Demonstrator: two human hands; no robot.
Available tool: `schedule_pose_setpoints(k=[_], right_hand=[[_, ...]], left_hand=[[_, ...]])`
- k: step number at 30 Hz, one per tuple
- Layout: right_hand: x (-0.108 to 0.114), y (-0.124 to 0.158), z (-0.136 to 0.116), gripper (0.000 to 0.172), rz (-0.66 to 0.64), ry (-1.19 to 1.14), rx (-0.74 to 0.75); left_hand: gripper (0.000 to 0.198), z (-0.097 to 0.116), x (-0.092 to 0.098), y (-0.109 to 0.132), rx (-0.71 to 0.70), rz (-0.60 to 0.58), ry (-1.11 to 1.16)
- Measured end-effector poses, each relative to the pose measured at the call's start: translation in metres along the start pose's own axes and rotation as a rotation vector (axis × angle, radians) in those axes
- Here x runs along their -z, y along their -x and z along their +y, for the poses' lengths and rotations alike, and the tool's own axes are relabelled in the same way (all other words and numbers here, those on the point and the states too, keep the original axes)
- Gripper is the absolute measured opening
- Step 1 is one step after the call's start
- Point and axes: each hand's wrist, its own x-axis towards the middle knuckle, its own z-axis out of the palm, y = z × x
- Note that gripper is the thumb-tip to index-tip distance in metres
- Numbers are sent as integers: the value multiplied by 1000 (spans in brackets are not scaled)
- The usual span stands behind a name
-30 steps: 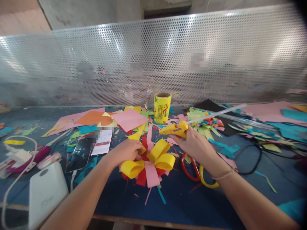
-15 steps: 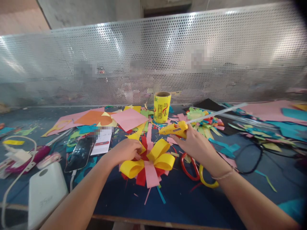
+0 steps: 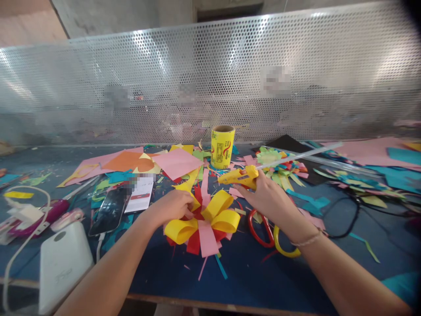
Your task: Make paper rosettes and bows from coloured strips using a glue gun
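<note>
A paper flower (image 3: 205,223) of yellow, red and pink loops lies on the dark blue table (image 3: 250,276) in front of me. My left hand (image 3: 173,206) is closed on its left side, fingers pinching a yellow strip near the centre. My right hand (image 3: 268,199) grips a yellow glue gun (image 3: 238,177) with a clear glue stick (image 3: 301,156) sticking out behind. The gun's nozzle points left, just above and behind the flower.
Red and yellow scissors (image 3: 268,232) lie under my right wrist. A yellow roll (image 3: 222,147) stands behind. Coloured paper sheets (image 3: 177,163) and scraps cover the table. A phone (image 3: 110,211), white power bank (image 3: 61,263) and cables sit left. A perforated metal screen (image 3: 210,79) closes the back.
Almost nothing has moved. My right hand with the glue gun has shifted very slightly; my left hand stays on the flower.
</note>
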Motion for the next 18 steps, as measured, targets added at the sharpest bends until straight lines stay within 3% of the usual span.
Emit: schedule_pose_setpoints(k=[11, 18], right_hand=[[-3, -1, 3, 58, 18, -34, 18], [-5, -1, 5, 61, 34, -17, 29]], left_hand=[[11, -3, -4, -3, -57, 12, 18], [8, 0, -2, -3, -1, 15, -5]])
